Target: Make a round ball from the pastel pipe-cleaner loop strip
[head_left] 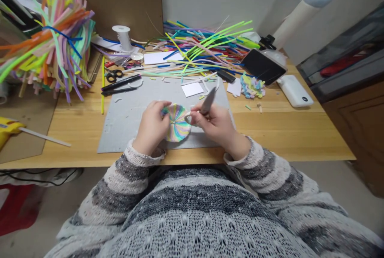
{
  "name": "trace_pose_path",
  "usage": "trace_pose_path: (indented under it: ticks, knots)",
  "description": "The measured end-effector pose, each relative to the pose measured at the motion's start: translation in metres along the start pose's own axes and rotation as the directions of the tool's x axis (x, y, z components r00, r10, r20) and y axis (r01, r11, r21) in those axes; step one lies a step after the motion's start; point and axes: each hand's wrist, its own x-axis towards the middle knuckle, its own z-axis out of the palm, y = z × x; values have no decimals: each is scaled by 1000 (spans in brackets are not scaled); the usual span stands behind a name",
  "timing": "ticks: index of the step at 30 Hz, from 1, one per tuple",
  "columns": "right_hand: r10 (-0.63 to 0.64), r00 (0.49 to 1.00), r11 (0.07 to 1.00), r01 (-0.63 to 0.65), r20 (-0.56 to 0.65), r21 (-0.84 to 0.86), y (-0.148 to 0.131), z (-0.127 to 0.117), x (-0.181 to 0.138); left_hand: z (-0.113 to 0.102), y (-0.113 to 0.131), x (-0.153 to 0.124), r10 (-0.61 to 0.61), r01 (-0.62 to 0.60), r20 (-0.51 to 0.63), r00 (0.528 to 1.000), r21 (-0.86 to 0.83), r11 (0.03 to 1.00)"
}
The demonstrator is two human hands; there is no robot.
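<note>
My left hand [153, 124] is closed on the left edge of a round disc [179, 129] made of pastel pipe cleaners fanned out from the centre. Pinched in the fingertips of my right hand [216, 124], at the disc's right edge, is a short curled white pipe cleaner [188, 117]. A grey, pointed, blade-like tool [209, 101] also sticks up out of the right hand; its lower part is hidden by the fingers. Both hands are over the grey cutting mat [120, 134].
Loose pipe cleaners [207, 50] lie along the back, with a big bundle [60, 42] at left. Around the mat are scissors [114, 75], black pens [120, 84], a white card [192, 89], a pastel fuzzy cluster [252, 86], a phone [264, 67] and a glue gun [12, 128].
</note>
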Motion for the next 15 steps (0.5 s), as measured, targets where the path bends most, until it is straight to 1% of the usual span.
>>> trace_pose_path:
  ticks: [2, 4, 6, 8, 9, 10, 12, 13, 14, 15]
  knots:
    - [6, 998, 998, -3, 57, -59, 2, 5, 1, 0, 2, 1, 5, -5, -2, 1000, -2, 1000]
    - [22, 996, 996, -15, 82, -88, 3, 7, 2, 1, 4, 2, 14, -14, -6, 1000, -2, 1000]
    - [3, 1000, 998, -2, 21, -62, 0, 6, 2, 1, 4, 2, 22, -22, -8, 1000, -4, 1000]
    - [-6, 996, 999, 4, -88, -32, -3, 5, 1, 2, 5, 2, 27, -27, -10, 1000, -9, 1000]
    - [-2, 995, 999, -2, -101, -38, -4, 5, 0, 2, 5, 2, 29, -29, -12, 1000, -9, 1000]
    - [-7, 998, 998, 3, -65, -63, -3, 5, 0, 2, 5, 2, 30, -30, -13, 999, -8, 1000]
    - [-6, 998, 991, 14, 61, -129, 0, 5, -1, 2, 5, 2, 32, -32, -15, 999, -4, 999]
    - [-4, 996, 989, 17, 91, -144, 1, 5, -1, 2, 5, 3, 32, -32, -17, 999, -2, 999]
    - [0, 997, 990, 11, 83, -142, 2, 5, -1, 2, 5, 3, 32, -32, -18, 999, -1, 999]
    - [5, 999, 992, 0, 38, -125, 3, 5, 0, 2, 5, 3, 33, -33, -21, 999, -2, 999]
